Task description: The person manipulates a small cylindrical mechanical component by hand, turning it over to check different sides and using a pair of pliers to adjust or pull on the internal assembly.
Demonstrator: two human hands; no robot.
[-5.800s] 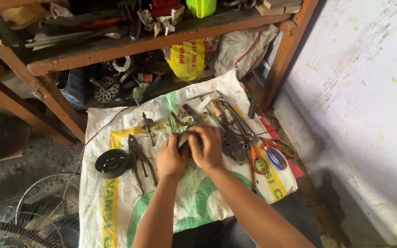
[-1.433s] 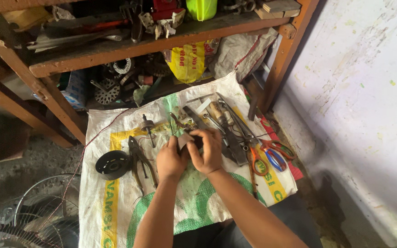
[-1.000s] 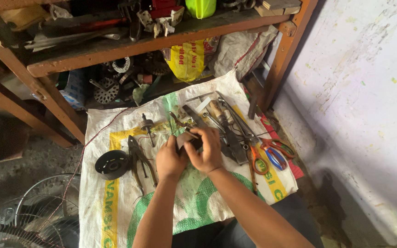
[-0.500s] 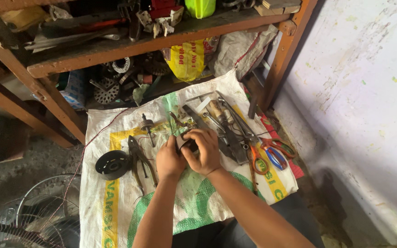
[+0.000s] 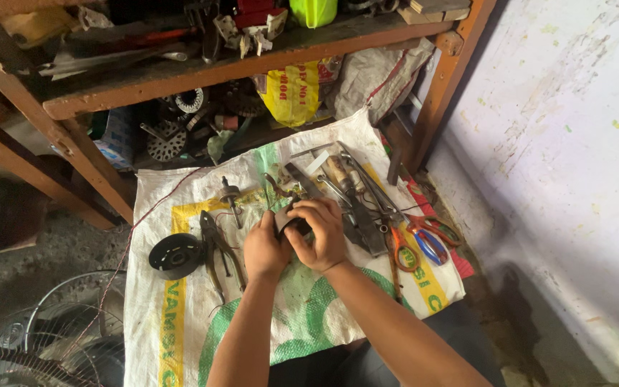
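Both hands remain closed on the dark part (image 5: 289, 221) at mid-sack (image 5: 180, 330); left hand (image 5: 265, 249) steadies, right hand (image 5: 321, 233) works. Best braced low, clear of the pliers (image 5: 218, 247).

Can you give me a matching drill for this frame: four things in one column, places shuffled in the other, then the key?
Things:
1. small dark part
2. black round housing
3. orange-and-blue scissors
4. yellow bag

Places:
A. under the wooden shelf, behind the sack
B. on the woven sack, left of the dark pliers
C. between the left hand and right hand
D. at the sack's right edge, near the wall

Pairs: 1-C, 2-B, 3-D, 4-A
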